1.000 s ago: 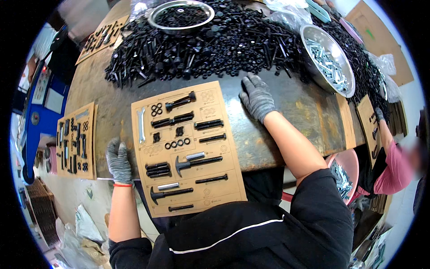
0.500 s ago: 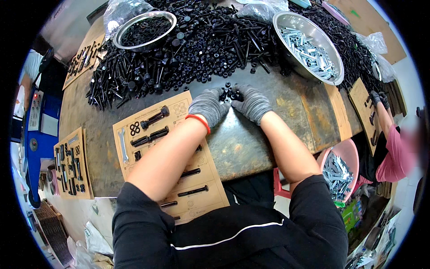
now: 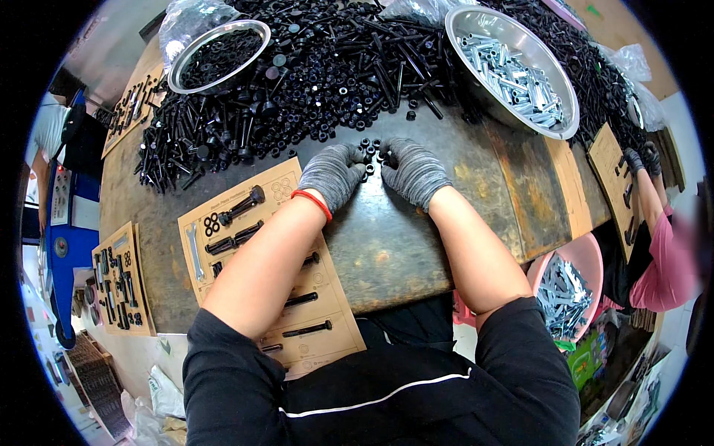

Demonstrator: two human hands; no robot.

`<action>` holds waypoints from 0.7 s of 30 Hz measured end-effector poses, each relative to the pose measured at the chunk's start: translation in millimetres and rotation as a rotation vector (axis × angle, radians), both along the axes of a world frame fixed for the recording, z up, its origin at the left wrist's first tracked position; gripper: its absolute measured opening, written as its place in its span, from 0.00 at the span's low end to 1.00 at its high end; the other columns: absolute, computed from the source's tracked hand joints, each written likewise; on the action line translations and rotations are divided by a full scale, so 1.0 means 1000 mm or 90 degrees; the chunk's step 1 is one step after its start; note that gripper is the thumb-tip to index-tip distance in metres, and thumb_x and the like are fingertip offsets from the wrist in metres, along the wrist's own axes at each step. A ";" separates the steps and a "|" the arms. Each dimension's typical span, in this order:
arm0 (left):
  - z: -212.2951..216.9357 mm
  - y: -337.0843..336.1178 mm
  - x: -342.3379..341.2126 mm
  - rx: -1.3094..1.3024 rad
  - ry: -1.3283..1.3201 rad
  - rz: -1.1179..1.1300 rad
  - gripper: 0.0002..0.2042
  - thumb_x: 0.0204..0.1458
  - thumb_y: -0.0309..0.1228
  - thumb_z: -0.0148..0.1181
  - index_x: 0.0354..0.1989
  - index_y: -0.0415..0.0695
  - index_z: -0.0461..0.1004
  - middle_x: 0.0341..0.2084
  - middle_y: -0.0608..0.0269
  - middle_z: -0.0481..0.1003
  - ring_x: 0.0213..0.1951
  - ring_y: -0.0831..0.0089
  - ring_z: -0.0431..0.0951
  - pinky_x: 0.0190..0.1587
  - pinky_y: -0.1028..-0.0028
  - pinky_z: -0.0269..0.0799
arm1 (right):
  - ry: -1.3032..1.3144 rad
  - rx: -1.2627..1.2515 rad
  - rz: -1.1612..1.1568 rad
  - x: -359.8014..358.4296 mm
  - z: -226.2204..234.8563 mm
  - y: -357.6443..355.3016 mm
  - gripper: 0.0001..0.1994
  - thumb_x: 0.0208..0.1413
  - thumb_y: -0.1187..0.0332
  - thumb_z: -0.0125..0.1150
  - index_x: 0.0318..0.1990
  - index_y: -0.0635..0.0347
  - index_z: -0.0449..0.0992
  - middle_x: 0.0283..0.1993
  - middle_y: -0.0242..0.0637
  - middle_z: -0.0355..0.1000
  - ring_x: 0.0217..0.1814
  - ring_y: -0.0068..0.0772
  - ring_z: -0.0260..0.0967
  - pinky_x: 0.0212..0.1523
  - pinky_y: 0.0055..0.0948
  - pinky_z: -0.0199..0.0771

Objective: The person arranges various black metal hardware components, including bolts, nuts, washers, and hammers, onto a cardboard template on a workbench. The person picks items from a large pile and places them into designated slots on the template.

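A small group of black nuts point(image 3: 370, 157) is located on the dark worktable point(image 3: 394, 245), directly between the two hands and just in front of the main heap of black fasteners point(image 3: 327, 74). The left hand point(image 3: 332, 175), covered by a grey knitted glove, is positioned at the left side of the group, with its fingers partly curled and its fingertips directed inward at the nuts. The right hand point(image 3: 411, 171), gloved in the same way, is positioned at the opposite side, with its fingers bent and likewise directed at the group. Neither hand is fully closed; whether any nut is gripped by either hand cannot be told, since the fingertips are partly hidden. A red band point(image 3: 316, 201) is worn at the left wrist. Beneath the left forearm, a printed cardboard sheet point(image 3: 343, 338) is laid at the table edge and is partly covered by the arm; a silver wrench point(image 3: 194, 251) and several black bolts are mounted on it. Silver tubes are contained in a large steel bowl point(image 3: 513, 33) at the right of the heap, and small black parts are contained in a second steel bowl at the upper left. Below the right table edge, flat silver pieces are held in a pink basin point(image 3: 595, 275). At the far right, another cardboard sheet is attended by a co-worker's gloved hands point(image 3: 634, 158).
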State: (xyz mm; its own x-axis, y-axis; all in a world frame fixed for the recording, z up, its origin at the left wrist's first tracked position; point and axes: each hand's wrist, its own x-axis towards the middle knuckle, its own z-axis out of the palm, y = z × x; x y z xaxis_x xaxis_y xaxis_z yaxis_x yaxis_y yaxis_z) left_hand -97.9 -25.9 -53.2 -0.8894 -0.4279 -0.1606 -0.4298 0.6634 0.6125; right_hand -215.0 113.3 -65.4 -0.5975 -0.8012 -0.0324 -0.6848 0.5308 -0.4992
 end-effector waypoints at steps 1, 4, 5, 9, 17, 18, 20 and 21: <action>0.001 0.000 0.001 0.021 -0.002 -0.007 0.13 0.50 0.34 0.63 0.39 0.39 0.77 0.35 0.51 0.79 0.38 0.61 0.80 0.44 0.68 0.74 | 0.016 0.004 0.006 0.003 0.001 0.001 0.18 0.46 0.65 0.62 0.46 0.58 0.74 0.41 0.47 0.74 0.44 0.47 0.72 0.48 0.39 0.72; -0.007 -0.007 0.005 0.048 0.024 0.012 0.14 0.49 0.33 0.62 0.42 0.41 0.77 0.34 0.50 0.79 0.38 0.60 0.80 0.45 0.67 0.74 | 0.008 0.049 0.015 0.019 0.022 -0.002 0.17 0.50 0.61 0.60 0.46 0.57 0.75 0.44 0.49 0.73 0.48 0.49 0.71 0.51 0.40 0.72; -0.002 -0.007 0.003 0.106 0.029 0.021 0.15 0.47 0.34 0.64 0.43 0.41 0.77 0.33 0.50 0.79 0.38 0.60 0.80 0.45 0.67 0.74 | 0.008 0.045 0.022 0.019 0.024 -0.001 0.17 0.49 0.61 0.61 0.45 0.58 0.75 0.43 0.48 0.73 0.47 0.49 0.71 0.49 0.40 0.72; 0.002 0.000 0.004 0.041 -0.015 -0.073 0.20 0.43 0.32 0.69 0.45 0.37 0.75 0.37 0.52 0.78 0.40 0.64 0.79 0.46 0.70 0.75 | 0.032 0.074 -0.002 0.013 0.016 0.001 0.16 0.55 0.57 0.54 0.43 0.58 0.76 0.42 0.49 0.74 0.46 0.51 0.72 0.49 0.43 0.72; 0.000 0.001 0.006 -0.111 -0.041 -0.107 0.21 0.42 0.37 0.69 0.44 0.39 0.76 0.39 0.49 0.76 0.41 0.56 0.77 0.47 0.65 0.73 | -0.010 -0.002 0.053 0.005 0.011 0.012 0.15 0.53 0.64 0.55 0.47 0.57 0.76 0.41 0.49 0.75 0.45 0.50 0.73 0.48 0.41 0.73; 0.004 0.001 0.004 -0.103 -0.075 -0.119 0.21 0.42 0.38 0.68 0.43 0.40 0.76 0.40 0.48 0.75 0.42 0.55 0.76 0.47 0.64 0.73 | -0.037 0.035 0.077 0.007 0.018 0.015 0.15 0.51 0.65 0.56 0.47 0.57 0.76 0.41 0.49 0.76 0.45 0.49 0.73 0.48 0.40 0.74; 0.012 0.004 0.004 -0.122 -0.119 -0.138 0.21 0.41 0.40 0.67 0.43 0.40 0.76 0.40 0.48 0.75 0.43 0.55 0.76 0.47 0.64 0.72 | -0.091 0.108 0.123 0.013 0.034 0.021 0.17 0.48 0.67 0.57 0.47 0.56 0.76 0.42 0.48 0.76 0.44 0.48 0.74 0.48 0.39 0.74; 0.016 0.008 0.005 -0.148 -0.130 -0.145 0.21 0.41 0.41 0.67 0.42 0.40 0.76 0.40 0.48 0.74 0.43 0.55 0.76 0.47 0.64 0.72 | -0.110 0.145 0.120 0.011 0.031 0.019 0.18 0.45 0.69 0.59 0.46 0.56 0.76 0.42 0.47 0.76 0.43 0.47 0.74 0.48 0.37 0.74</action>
State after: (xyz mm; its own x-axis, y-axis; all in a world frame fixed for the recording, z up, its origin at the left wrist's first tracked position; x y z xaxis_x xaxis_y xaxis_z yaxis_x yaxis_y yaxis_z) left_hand -92.5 -17.9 -37.4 -0.9257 -0.2692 -0.2656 -0.3530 0.8672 0.3512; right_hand -203.6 132.0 -34.3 -0.4095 -0.8576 -0.3113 -0.6969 0.5142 -0.4999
